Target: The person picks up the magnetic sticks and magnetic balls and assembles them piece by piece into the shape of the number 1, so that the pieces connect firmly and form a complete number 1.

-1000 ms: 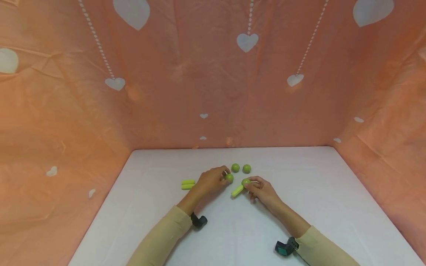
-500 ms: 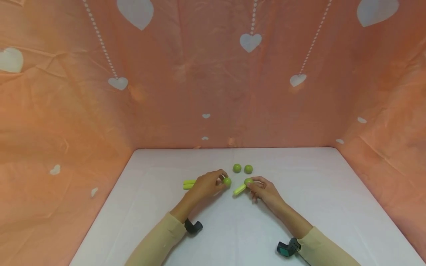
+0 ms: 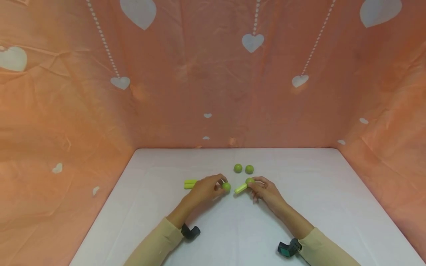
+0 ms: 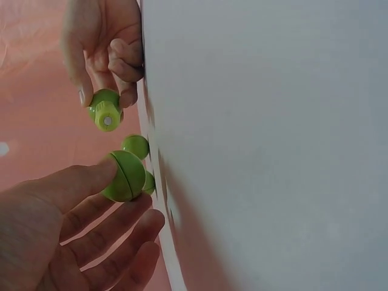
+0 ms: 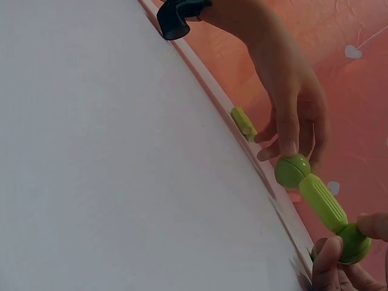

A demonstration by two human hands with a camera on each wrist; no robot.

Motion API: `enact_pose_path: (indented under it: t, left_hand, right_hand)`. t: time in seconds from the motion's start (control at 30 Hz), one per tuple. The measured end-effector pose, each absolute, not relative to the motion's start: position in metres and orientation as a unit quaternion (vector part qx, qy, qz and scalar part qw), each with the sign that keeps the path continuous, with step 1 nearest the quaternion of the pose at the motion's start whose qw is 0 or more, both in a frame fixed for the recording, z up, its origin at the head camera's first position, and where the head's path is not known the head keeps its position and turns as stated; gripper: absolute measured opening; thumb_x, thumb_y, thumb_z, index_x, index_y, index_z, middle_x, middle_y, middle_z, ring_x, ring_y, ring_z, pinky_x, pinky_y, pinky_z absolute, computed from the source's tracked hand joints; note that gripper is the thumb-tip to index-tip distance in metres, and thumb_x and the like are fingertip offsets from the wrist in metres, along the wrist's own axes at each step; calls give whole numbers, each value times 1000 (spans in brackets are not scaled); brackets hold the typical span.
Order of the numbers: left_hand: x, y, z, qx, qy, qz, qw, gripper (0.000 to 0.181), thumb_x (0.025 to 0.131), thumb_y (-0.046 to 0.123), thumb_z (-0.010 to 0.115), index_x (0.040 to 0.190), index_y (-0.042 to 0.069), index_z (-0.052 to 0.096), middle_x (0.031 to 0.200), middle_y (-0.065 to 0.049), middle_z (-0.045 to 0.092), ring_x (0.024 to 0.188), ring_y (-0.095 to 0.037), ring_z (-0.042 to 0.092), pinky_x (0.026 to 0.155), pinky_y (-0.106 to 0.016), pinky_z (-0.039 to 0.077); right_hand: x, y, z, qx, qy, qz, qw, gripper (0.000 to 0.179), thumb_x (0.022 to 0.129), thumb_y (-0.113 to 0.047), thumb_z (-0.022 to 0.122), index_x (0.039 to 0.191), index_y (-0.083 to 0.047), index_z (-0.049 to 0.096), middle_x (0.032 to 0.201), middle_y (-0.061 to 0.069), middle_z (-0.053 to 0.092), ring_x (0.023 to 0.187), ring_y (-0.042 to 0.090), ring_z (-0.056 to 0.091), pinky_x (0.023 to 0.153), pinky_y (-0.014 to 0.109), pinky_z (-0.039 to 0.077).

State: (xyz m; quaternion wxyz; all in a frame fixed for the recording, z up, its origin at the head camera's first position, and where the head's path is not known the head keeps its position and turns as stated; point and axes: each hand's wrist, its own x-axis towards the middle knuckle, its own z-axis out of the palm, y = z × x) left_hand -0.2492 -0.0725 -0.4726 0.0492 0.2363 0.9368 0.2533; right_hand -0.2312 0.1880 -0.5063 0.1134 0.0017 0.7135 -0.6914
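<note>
My left hand (image 3: 205,188) pinches a green ball (image 4: 126,176) with a seam round its middle, between thumb and fingers. In my right hand (image 3: 267,193) is a second green ball (image 5: 353,244), pinched by thumb and fingertips, with a ribbed yellow-green rod (image 5: 324,202) joined to it. The rod's free end points at the left hand's ball; a small gap parts them in the head view. That end bears a small silvery disc (image 4: 108,120) in the left wrist view. Behind the hands lie two more green balls, one left (image 3: 237,168) and one right (image 3: 249,169).
Two yellow-green rods (image 3: 190,184) lie side by side left of my left hand, partly hidden by it. The white table (image 3: 299,170) meets an orange cloth backdrop (image 3: 213,92) with pale hearts. Each wrist wears a dark camera, the right one (image 3: 288,248) near the sleeve.
My left hand has drawn its ball nearer to me and slightly left, to the level of the rod's end. The right hand stays almost still; the head view shifts slightly.
</note>
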Motion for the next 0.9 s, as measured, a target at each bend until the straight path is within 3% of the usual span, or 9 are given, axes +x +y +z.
enact_pose_path:
  t: [0.9]
  left_hand:
    - [-241,-73,-473,271,926,257,56,29,88,39,68,114,31,60,102,11,67,84,-4,58,70,-24,47]
  right_hand:
    - [-232,188,-506,20,682,-722,109,52,90,-30,67,129,-3,46,88,9,67,67,12,57,60,23,51]
